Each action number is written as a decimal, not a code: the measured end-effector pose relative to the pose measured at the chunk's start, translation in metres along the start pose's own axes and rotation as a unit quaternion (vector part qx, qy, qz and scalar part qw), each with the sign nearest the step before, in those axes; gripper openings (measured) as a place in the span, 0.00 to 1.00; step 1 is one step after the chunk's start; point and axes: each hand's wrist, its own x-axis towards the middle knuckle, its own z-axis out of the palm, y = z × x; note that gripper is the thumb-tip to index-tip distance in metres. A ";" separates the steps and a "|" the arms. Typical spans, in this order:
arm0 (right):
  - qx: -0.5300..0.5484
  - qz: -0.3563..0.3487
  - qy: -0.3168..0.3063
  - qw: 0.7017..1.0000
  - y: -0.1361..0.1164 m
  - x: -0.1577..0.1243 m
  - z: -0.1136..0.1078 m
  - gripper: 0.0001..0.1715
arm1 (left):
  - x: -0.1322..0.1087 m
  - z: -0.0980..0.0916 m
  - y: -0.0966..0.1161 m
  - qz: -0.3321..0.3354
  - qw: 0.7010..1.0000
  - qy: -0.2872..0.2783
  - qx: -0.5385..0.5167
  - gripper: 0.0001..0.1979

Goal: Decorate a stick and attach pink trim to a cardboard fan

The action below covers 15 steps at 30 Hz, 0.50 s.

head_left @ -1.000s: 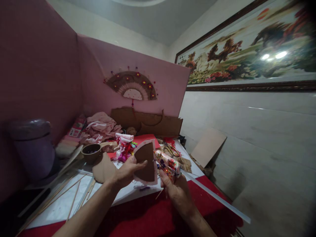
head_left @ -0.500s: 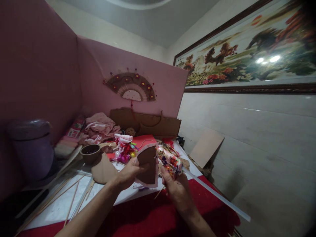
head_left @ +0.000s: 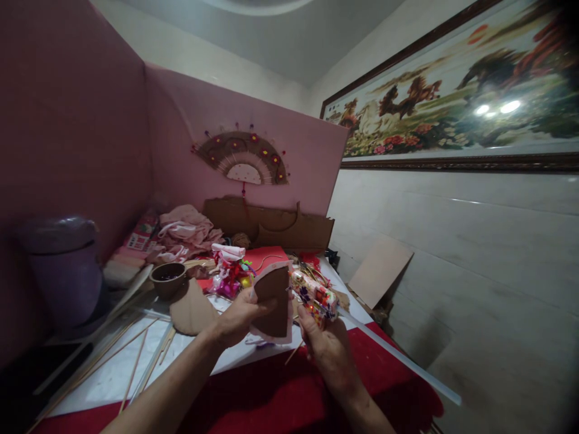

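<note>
Fingers on the left hand (head_left: 239, 312) are closed around the edge of a brown card piece (head_left: 275, 301) with a pink border, thumb laid across its brown face and the other fingertips hidden behind it. Right hand (head_left: 329, 348) is wrapped round a glue gun (head_left: 314, 293) covered in colourful decorations, thumb along its side; can't tell whether a finger is on the trigger. So the card is up in the air between the hands, tilted, above the white sheet (head_left: 230, 360), with the gun's front end close to its right edge (touching or not, can't say). If it were me: pinch the card firmly but don't bend it, and leave that left thumb well away from the nozzle, since the tip is probably hot. Thin, even squeeze near the rim, nothing blobby. Also watch the long glue stick (head_left: 402, 358) poking out the back over the red cloth (head_left: 253, 398), because I reckon a knock there would swing your aim.
</note>
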 end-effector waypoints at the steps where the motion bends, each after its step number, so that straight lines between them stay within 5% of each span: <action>1: 0.002 0.000 0.001 1.000 0.000 0.000 0.000 0.21 | 0.000 0.000 0.000 -0.001 1.000 0.003 -0.001 0.16; 15: -0.014 -0.003 0.018 1.000 -0.005 0.000 -0.001 0.15 | -0.001 0.003 -0.001 0.014 1.000 -0.022 -0.017 0.19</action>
